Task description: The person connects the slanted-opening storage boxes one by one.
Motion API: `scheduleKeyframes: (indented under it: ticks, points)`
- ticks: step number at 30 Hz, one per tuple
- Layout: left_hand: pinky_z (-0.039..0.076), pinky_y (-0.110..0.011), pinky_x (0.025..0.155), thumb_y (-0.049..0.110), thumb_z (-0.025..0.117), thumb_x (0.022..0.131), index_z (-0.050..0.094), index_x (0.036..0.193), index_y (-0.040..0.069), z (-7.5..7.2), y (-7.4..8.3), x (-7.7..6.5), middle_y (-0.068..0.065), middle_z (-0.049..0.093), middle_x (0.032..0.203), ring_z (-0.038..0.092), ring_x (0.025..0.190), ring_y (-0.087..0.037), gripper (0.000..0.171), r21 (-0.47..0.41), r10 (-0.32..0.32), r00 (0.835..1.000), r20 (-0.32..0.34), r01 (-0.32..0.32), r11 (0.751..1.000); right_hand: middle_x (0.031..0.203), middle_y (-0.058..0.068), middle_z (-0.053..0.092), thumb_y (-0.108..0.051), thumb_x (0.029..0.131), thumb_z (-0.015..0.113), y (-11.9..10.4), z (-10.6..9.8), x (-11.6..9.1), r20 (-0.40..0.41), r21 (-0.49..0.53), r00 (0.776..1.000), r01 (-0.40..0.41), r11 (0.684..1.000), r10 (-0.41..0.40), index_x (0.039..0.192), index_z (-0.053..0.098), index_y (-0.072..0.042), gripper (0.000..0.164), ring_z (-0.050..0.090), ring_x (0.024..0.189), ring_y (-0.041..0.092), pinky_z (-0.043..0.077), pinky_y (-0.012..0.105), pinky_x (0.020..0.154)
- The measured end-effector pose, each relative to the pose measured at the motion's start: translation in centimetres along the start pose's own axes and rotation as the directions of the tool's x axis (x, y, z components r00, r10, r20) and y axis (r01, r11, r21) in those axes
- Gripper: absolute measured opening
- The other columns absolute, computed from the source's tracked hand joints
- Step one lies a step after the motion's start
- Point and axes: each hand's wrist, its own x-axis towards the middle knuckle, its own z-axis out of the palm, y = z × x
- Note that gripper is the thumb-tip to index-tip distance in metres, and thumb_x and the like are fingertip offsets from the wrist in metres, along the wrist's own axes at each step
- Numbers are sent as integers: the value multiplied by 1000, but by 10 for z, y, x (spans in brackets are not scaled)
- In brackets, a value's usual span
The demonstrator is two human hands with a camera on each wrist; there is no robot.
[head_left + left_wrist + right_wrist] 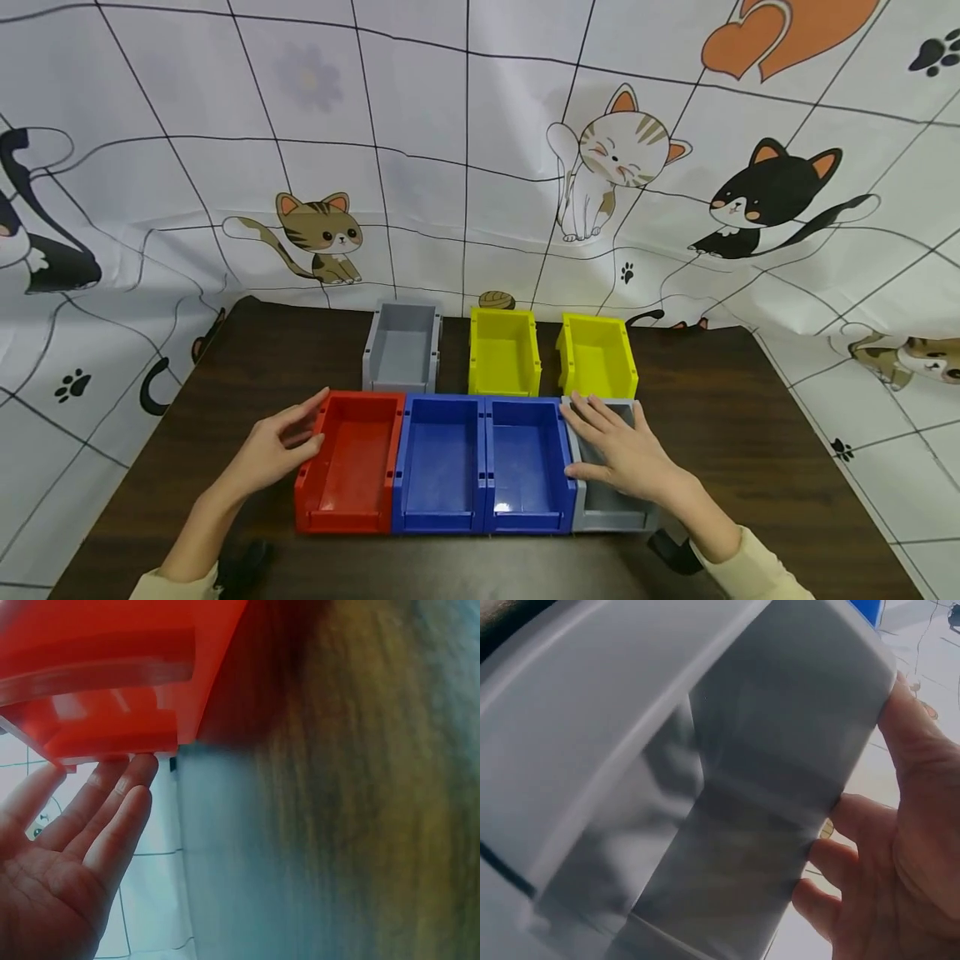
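Four-sided plastic bins stand side by side in a front row. At its left end is a red bin (356, 521); my left hand (276, 446) touches its left side, fingers extended toward the rim. In the left wrist view, fingertips meet the edge of that red bin (112, 742). Two blue bins, one left (438, 522) and one right (528, 522), sit in the middle. A grey bin (613, 521) closes the right end, with my right hand (622, 446) spread across its top. Its fingertips rest along the rim of this grey bin (780, 697) in the right wrist view.
Behind the row stand another grey bin (405, 350) and two yellow bins, one near the centre (505, 354) and one farther right (598, 354). All are on a dark wooden table (720, 400). A white cat-print cloth (420, 192) hangs behind the table.
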Motion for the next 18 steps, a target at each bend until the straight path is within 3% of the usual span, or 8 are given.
scheduleKeyframes:
  ticks: [6,14,16,18]
  points:
    - [53,-40,78,-3,67,81,42,138,-3,0,2,-1,-28,49,131,45,107,13,62,-3,6,1000,12,-5,1000,151,12,26,-58,85,53,-3,2,-1,21,3,1000,-7,1000,7,146,34,-12,79,24,138,31,10,75,98]
    - [53,-40,79,-2,67,82,42,139,-1,-2,4,1,-27,49,132,47,106,11,63,7,-1,1000,11,1,1000,151,13,26,-58,85,53,3,-1,2,35,47,999,14,999,-16,147,33,-12,79,22,138,34,7,76,97]
    - [53,-40,79,-2,67,82,41,139,-1,-2,4,1,-28,48,131,52,108,1,63,17,3,1000,14,-3,1000,149,14,30,-56,87,53,8,-7,4,40,93,999,26,995,-30,145,36,-12,75,27,136,35,12,73,100]
    - [53,-41,79,-2,67,82,41,140,-2,-2,4,1,-28,48,132,56,110,-14,63,22,2,1000,17,-2,1000,144,15,40,-49,90,55,15,-15,7,15,174,1000,21,985,-24,141,42,-9,67,41,128,33,26,65,101]
